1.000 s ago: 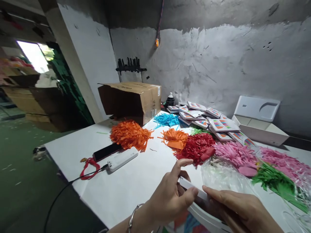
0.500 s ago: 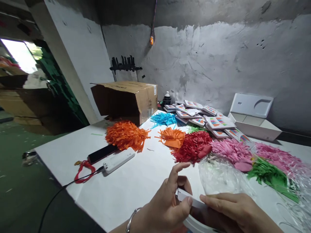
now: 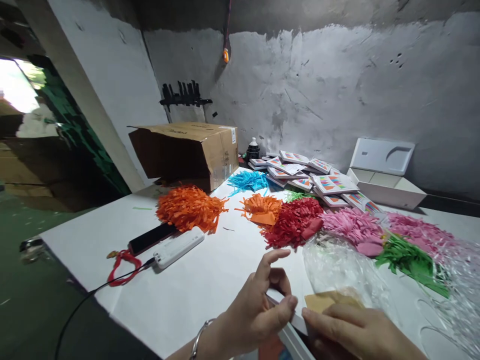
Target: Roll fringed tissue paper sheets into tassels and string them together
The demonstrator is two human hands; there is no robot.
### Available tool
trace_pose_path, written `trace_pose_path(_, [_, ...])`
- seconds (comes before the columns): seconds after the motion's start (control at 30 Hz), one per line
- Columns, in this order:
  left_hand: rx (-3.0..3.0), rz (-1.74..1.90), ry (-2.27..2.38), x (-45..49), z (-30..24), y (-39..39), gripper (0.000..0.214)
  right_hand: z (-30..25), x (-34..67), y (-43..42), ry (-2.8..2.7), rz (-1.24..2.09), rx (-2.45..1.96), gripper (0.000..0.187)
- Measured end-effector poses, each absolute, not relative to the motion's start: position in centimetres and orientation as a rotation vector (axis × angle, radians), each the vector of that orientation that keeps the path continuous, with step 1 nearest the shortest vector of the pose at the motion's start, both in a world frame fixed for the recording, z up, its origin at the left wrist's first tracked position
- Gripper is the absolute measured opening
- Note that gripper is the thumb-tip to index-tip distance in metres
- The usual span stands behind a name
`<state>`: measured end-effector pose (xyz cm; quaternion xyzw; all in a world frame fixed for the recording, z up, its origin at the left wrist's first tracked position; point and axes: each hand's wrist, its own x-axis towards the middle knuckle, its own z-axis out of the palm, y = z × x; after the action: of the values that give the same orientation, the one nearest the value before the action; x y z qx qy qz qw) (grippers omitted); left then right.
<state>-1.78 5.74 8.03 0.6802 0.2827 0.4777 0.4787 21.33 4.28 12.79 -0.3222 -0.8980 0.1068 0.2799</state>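
- Left hand [image 3: 258, 305] pinched a white box [image 3: 294, 340] by its edge, low between both hands.
- Right hand [image 3: 356, 330] touched it, grip unclear.
- Carton [image 3: 222, 160] bore print and a label [image 3: 233, 135], unreadable.

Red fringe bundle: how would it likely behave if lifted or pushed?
The red fringe bundle would probably flop, its thin strips splaying loosely. It should be light for its bulk, being mostly fringe. It seems unlikely to roll, spread unevenly on the table.
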Motion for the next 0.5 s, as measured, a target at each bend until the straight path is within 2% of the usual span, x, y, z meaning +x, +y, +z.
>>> trace_pose_path(0.13, [1.620,1.184,0.832,-2.6,7.0,6.8,0.049,14.3,22.2,3.9,-2.406,0.835,-1.025,0.031])
trace_pose_path(0.27, [1.959,1.270,0.952,-2.7,6.2,7.4,0.034,12.8,22.5,3.7,-2.118,1.324,-1.240,0.042])
trace_pose_path(0.37, [2.414,1.431,0.921,-1.9,6.1,7.1,0.017,10.9,22.5,3.8,-1.913,1.448,-1.352,0.041])
trace_pose_path(0.5, [2.678,1.475,0.719,-0.7,6.0,6.0,0.022,9.8,22.4,3.6,-1.847,1.512,-1.322,0.041])
